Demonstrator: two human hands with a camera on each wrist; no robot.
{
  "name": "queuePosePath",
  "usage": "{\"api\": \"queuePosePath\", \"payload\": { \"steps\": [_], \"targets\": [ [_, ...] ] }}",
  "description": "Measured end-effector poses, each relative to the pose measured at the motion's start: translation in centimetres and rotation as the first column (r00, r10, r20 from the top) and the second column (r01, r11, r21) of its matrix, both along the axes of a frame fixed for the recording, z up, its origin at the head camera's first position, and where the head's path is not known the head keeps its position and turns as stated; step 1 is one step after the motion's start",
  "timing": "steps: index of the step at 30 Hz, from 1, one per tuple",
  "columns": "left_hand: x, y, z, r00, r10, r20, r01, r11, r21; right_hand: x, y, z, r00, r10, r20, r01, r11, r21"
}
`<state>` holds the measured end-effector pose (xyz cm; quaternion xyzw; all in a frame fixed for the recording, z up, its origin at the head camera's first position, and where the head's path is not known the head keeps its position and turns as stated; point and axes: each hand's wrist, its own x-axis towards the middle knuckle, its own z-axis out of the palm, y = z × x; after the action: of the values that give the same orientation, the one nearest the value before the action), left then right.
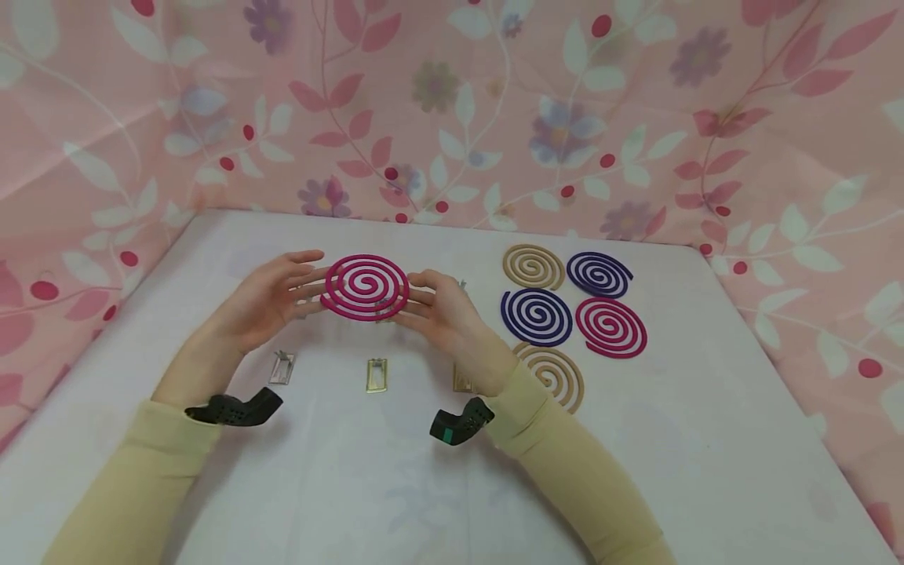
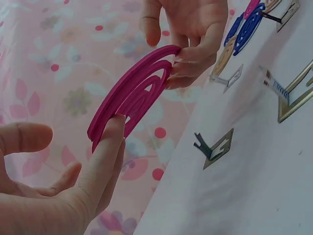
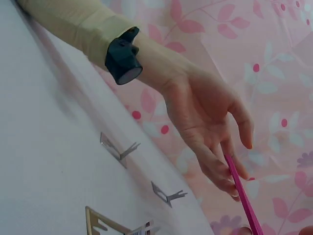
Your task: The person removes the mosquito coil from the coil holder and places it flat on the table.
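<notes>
A magenta mosquito coil (image 1: pixel 366 284) is held level above the table between both hands. My left hand (image 1: pixel 264 306) carries its left edge on extended fingers, the thumb raised clear of it. At the opposite edge, my right hand (image 1: pixel 448 314) supports the coil on its fingers. The left wrist view shows the coil (image 2: pixel 117 93) tilted, with fingertips at both ends and both thumbs apart from it. Edge-on in the right wrist view, the coil (image 3: pixel 243 196) rests against the left hand's fingers (image 3: pixel 215 171). Below stand small metal coil stands, including a silver one (image 1: pixel 290 369) and a gold one (image 1: pixel 369 377).
To the right lie a tan coil (image 1: pixel 533 267), a dark blue coil (image 1: pixel 599 275), another blue coil (image 1: pixel 537 315), a magenta coil (image 1: pixel 610 323) and a second tan coil (image 1: pixel 548 380), partly behind the right wrist. Pink floral cloth (image 1: pixel 438 118) hangs around the white table (image 1: pixel 367 479).
</notes>
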<state>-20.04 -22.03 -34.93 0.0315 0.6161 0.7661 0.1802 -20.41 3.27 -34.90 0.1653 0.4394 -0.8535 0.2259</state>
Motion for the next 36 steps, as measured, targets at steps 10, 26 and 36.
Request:
{"api": "queuePosePath", "payload": {
  "steps": [10, 26, 36],
  "targets": [
    [1.5, 3.7, 0.8, 0.998, 0.000, -0.062, -0.004, 0.998, -0.069, 0.8, 3.6, -0.2, 0.999, 0.050, 0.008, -0.050, 0.999, -0.019],
    [3.4, 7.9, 0.5, 0.998, -0.050, -0.034, 0.049, 0.998, -0.035, 2.6, 9.2, -0.2, 0.993, 0.118, -0.018, -0.118, 0.993, -0.023],
    [4.2, 10.0, -0.6, 0.997, -0.079, 0.016, 0.079, 0.997, 0.017, 3.7, 12.5, -0.8, 0.984, 0.175, -0.029, -0.173, 0.984, 0.037]
  ]
}}
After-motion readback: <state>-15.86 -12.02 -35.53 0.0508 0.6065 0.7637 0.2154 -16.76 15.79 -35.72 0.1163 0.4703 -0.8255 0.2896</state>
